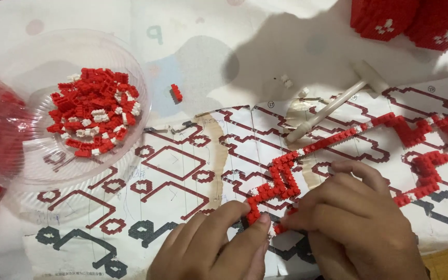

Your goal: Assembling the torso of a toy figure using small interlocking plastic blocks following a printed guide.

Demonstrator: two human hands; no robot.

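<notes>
A long zigzag chain of small red and white bricks lies across a printed instruction sheet. My left hand pinches the chain's near end between thumb and forefinger. My right hand presses its fingertips on the same end, beside a small red piece. The chain runs up to the right and loops back down at the far right.
A clear plastic bowl at the left holds several loose red and white bricks. One red brick lies alone on the cloth. A beige plastic hammer rests above the chain. Built red blocks stand at the top right.
</notes>
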